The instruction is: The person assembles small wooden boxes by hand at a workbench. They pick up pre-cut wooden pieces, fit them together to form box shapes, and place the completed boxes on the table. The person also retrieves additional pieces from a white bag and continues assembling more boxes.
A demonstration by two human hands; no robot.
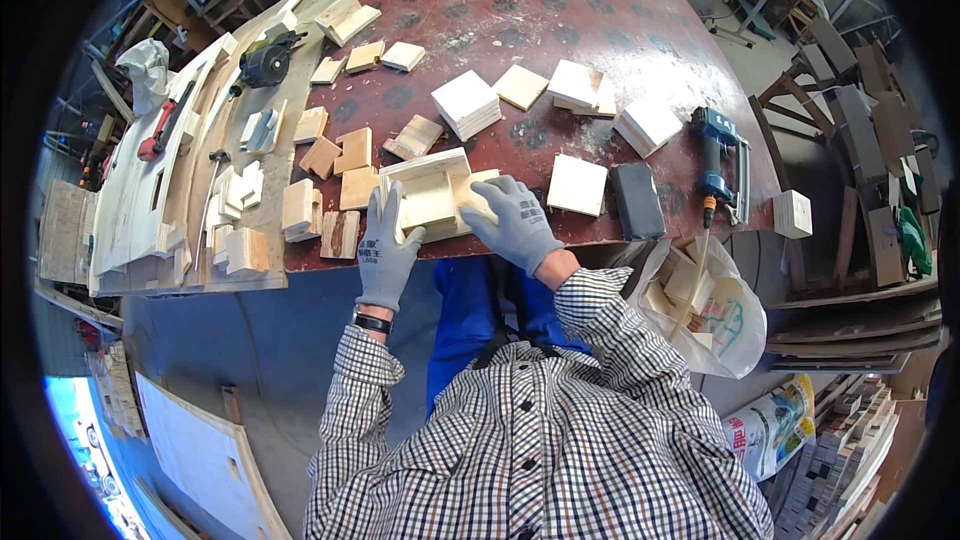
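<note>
At the table's near edge, a small, shallow wooden box (pixel 427 198) with raised sides lies between my two grey-gloved hands. My left hand (pixel 388 252) grips its left side, the thumb near the front corner and the fingers along the outer wall. My right hand (pixel 517 227) closes on the box's right side, where a pale wood piece (pixel 485 176) shows beside the fingertips. How far these fingers reach under the wood is hidden. Left of the box are several small wood blocks (pixel 357 188). To the right lie a square wood piece (pixel 577 185) and a dark grey block (pixel 637 201).
A blue and black nail gun (pixel 713 155) with a hose lies at the table's right edge. Below hangs a white bag (pixel 735 315) of wood offcuts. Boards (pixel 185 175) on the left carry a black-and-green power tool (pixel 268 60) and a red-handled tool (pixel 160 135). More blocks (pixel 467 103) sit farther back.
</note>
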